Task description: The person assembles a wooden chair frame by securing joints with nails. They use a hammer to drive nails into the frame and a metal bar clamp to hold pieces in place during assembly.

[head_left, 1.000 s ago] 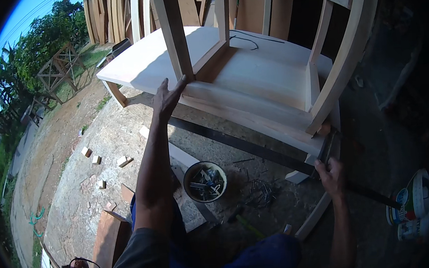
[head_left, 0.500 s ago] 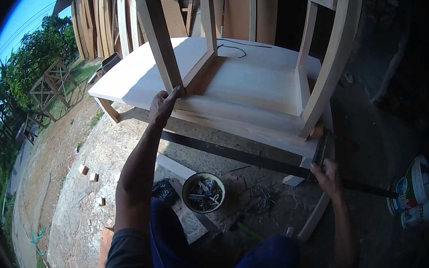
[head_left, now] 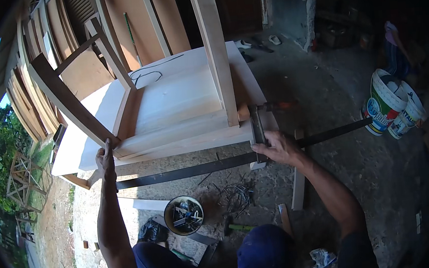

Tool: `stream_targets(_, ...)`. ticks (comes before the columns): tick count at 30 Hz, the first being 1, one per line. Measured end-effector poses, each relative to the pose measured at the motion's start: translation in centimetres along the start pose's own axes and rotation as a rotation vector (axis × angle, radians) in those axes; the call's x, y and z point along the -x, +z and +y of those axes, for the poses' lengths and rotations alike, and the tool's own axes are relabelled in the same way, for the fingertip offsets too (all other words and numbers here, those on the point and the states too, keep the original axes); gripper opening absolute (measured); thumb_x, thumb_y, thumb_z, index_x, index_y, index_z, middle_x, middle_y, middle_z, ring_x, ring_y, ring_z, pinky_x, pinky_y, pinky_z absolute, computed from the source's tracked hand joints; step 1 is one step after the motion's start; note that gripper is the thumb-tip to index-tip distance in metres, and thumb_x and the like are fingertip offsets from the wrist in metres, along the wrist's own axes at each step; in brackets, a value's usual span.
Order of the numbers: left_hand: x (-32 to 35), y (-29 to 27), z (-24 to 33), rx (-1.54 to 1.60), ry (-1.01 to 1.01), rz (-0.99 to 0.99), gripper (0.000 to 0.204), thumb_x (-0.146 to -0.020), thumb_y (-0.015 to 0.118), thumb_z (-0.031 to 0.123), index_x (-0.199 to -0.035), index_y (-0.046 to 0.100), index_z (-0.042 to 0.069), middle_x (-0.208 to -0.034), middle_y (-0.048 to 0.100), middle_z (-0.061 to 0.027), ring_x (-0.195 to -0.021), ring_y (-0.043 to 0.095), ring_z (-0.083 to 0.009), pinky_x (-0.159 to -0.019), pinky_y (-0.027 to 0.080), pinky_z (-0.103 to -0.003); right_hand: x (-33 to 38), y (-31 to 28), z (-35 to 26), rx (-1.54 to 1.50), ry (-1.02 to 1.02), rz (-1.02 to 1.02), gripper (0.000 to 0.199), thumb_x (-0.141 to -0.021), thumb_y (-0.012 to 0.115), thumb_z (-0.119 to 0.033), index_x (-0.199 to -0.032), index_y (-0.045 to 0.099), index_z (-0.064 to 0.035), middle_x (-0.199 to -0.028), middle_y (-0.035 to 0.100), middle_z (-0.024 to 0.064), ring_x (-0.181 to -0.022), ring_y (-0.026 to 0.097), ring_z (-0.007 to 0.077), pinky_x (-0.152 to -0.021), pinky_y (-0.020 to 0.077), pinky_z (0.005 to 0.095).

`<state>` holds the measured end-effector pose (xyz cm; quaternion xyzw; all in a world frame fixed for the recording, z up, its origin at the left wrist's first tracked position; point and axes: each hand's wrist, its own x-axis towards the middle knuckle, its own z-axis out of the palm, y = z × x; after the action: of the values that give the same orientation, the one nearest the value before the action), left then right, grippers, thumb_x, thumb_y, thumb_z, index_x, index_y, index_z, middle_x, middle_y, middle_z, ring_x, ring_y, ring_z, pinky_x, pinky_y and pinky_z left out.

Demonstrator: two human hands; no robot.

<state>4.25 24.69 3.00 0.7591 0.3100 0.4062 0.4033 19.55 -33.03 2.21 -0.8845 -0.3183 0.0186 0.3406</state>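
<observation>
The left hand [head_left: 105, 162] touches the wooden frame [head_left: 177, 135] on the desk [head_left: 76, 150], seemingly for steadying, its finger closure unclear, while the right hand [head_left: 277, 149] has fingers closed around the bar clamp [head_left: 212, 165], perhaps to align it.

Semi-outdoor woodworking workshop, leaning boards [head_left: 41, 99], long bar clamp [head_left: 197, 168], unfinished wooden frame [head_left: 174, 134]

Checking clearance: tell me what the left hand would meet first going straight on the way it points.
The left hand would likely meet the leg first; it seems to touch its lower end, though depth is unclear.
</observation>
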Motion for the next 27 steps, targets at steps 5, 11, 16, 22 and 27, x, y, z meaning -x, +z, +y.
stream_targets(5,-0.3,-0.3,0.0,0.041,-0.02,-0.045,0.064,-0.092,0.071,0.06,-0.061,0.044,0.01,-0.063,0.036,0.0031,-0.064,0.034,-0.0117,-0.058,0.029,-0.034,-0.6,0.5,0.8,0.016,0.022,-0.033,0.061,-0.089,0.068,-0.063,-0.084,0.065,-0.0021,-0.076,0.065,0.0188,-0.074,0.068,0.0325,-0.068,0.052,0.0454)
stream_targets(11,2.0,0.5,0.0,0.019,-0.063,-0.004,0.059,-0.093,0.071,0.057,-0.066,0.052,0.008,-0.066,0.045,0.0027,-0.066,0.038,-0.0102,-0.061,0.032,-0.031,-0.3,0.7,0.7,-0.018,-0.098,0.029,0.062,-0.091,0.065,-0.062,-0.09,0.064,-0.0004,-0.08,0.065,0.0194,-0.078,0.068,0.0326,-0.072,0.0531,0.0457)
stream_targets(16,2.1,1.3,-0.1,0.146,-0.027,-0.078,0.057,-0.097,0.067,0.054,-0.109,0.074,-0.001,-0.09,0.066,-0.0044,-0.088,0.054,-0.0137,-0.082,0.043,-0.034,-0.5,0.1,2.5,-0.105,-0.072,-0.127,0.05,-0.089,0.076,-0.044,-0.101,0.061,0.0021,-0.09,0.068,0.0219,-0.086,0.069,0.0369,-0.078,0.0538,0.0471)
stream_targets(22,1.9,0.8,-1.3,0.155,-0.052,-0.111,0.059,-0.098,0.065,0.054,-0.118,0.074,-0.001,-0.105,0.072,-0.0071,-0.1,0.058,-0.0162,-0.093,0.044,-0.035,-1.0,-1.4,2.6,0.047,-0.143,-0.342,0.065,-0.084,0.082,-0.033,-0.129,0.049,0.0017,-0.116,0.066,0.028,-0.109,0.066,0.0406,-0.092,0.0524,0.0491)
stream_targets(27,1.3,0.8,-1.9,0.166,-0.062,-0.113,0.056,-0.098,0.065,0.054,-0.111,0.075,0.0,-0.095,0.069,-0.0048,-0.092,0.055,-0.0141,-0.086,0.043,-0.034,-1.0,-1.7,2.4,-0.087,-0.167,-0.396,0.079,-0.083,0.083,-0.035,-0.141,0.042,0.0002,-0.124,0.063,0.0297,-0.118,0.063,0.0432,-0.1,0.0504,0.048)
